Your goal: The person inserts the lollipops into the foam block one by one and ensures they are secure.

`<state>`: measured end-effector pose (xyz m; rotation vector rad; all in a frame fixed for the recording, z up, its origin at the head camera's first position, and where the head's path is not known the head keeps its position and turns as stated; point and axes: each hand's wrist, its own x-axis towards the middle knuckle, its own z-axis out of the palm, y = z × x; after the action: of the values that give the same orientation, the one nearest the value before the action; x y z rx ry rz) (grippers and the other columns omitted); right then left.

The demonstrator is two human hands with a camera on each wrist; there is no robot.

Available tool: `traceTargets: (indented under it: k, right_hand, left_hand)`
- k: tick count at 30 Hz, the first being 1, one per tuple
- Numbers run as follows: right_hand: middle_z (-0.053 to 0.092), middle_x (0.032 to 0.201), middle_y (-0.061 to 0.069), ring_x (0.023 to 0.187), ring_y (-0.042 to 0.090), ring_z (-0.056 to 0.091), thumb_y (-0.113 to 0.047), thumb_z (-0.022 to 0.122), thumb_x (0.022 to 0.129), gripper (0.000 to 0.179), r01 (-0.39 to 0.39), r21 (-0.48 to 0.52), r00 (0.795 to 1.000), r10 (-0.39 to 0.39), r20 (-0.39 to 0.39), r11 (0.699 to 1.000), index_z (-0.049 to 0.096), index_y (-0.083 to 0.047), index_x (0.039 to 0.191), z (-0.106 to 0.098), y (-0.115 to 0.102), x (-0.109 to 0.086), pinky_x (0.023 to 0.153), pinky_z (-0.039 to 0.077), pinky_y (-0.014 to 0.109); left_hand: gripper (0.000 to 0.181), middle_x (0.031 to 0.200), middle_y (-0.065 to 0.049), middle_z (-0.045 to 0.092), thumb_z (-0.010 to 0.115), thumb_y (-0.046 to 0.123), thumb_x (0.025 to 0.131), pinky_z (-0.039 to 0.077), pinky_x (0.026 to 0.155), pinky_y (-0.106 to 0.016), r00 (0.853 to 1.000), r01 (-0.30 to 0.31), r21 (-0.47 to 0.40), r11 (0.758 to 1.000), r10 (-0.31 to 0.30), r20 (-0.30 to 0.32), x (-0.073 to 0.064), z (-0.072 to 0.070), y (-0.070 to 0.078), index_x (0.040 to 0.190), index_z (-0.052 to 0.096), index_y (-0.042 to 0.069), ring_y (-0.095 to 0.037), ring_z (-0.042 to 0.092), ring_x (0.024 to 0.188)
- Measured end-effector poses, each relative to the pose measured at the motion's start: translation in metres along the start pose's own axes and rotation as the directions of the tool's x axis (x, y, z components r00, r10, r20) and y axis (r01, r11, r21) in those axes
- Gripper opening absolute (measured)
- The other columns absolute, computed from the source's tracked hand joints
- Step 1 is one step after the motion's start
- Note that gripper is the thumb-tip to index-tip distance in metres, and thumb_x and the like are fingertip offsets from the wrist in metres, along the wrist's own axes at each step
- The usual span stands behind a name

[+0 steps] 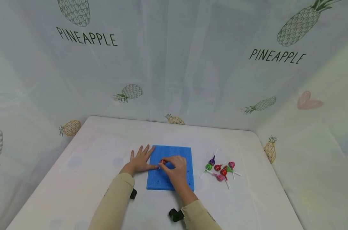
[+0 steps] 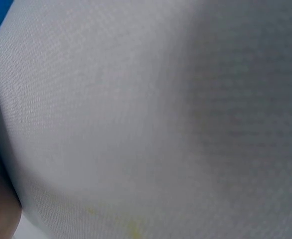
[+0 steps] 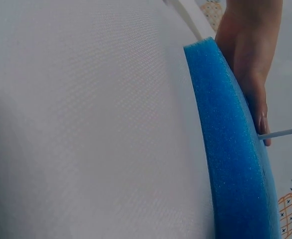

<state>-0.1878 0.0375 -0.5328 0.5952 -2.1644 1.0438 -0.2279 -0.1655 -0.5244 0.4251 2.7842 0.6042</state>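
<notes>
A square blue foam block [image 1: 174, 150] lies on the white-covered table, with small dark holes showing near its front. My left hand [image 1: 139, 162] rests spread at the block's left edge, thumb reaching onto its top. Between thumb and fingertips, my right hand [image 1: 177, 169] pinches a lollipop with a red wrapper [image 1: 163, 162] over the foam, beside the left thumb. Seen from the right wrist, the white lollipop stick [image 3: 280, 134] meets the foam's top face right at the left thumb [image 3: 258, 107]. Pale cloth fills most of the left wrist view.
To the right of the block lie several loose lollipops [image 1: 220, 178] in red, pink, green and purple wrappers, sticks pointing various ways. A dark wrist camera [image 1: 176, 215] sits under the right sleeve. Pineapple-printed cloth [image 1: 179, 70] hangs behind the table's back edge.
</notes>
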Motion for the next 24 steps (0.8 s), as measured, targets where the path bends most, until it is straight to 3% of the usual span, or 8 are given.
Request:
traceTargets:
  k: [4,11,16,24]
  right_hand:
    - [0.072,0.085,-0.007,0.083,0.011,0.06,-0.031,0.084,0.076,0.024,-0.019,-0.003,1.0,0.019,0.018,1.0,0.079,-0.015,0.094,-0.0007,0.0005,-0.0015,0.083,0.043,0.041]
    - [0.072,0.084,-0.007,0.083,0.012,0.06,-0.031,0.085,0.074,0.026,0.007,-0.011,1.0,-0.006,0.013,1.0,0.079,-0.012,0.091,0.0044,0.0039,-0.0014,0.081,0.043,0.041]
    - [0.072,0.083,-0.007,0.082,0.012,0.059,-0.03,0.086,0.074,0.026,-0.001,-0.012,1.0,0.001,0.021,1.0,0.079,-0.012,0.091,0.0062,0.0015,0.0012,0.08,0.042,0.04]
    - [0.072,0.085,-0.005,0.083,0.013,0.059,-0.028,0.086,0.074,0.027,-0.039,0.032,0.999,0.038,0.025,0.999,0.078,-0.01,0.093,0.0075,-0.0033,0.0038,0.081,0.042,0.041]
  left_hand:
    - [0.102,0.161,-0.018,0.01,0.065,0.065,0.081,-0.003,0.105,-0.072,1.0,0.006,0.017,1.0,-0.006,-0.005,0.0009,0.0011,-0.0002,0.158,0.018,0.016,-0.045,0.001,0.145]
    - [0.106,0.162,-0.015,0.003,0.059,0.072,0.08,-0.009,0.105,-0.07,1.0,0.003,0.017,1.0,-0.003,0.022,0.0027,0.0044,-0.0035,0.158,0.013,0.018,-0.042,-0.005,0.146]
    - [0.105,0.161,-0.019,0.009,0.061,0.071,0.08,-0.007,0.105,-0.071,1.0,-0.014,-0.009,1.0,0.014,-0.005,0.0009,0.0015,-0.0018,0.157,0.019,0.014,-0.045,0.0,0.145]
    - [0.108,0.162,-0.015,0.007,0.053,0.08,0.077,-0.009,0.105,-0.07,1.0,-0.02,-0.009,1.0,0.02,-0.013,0.005,0.0079,-0.0082,0.158,0.016,0.019,-0.042,-0.004,0.146]
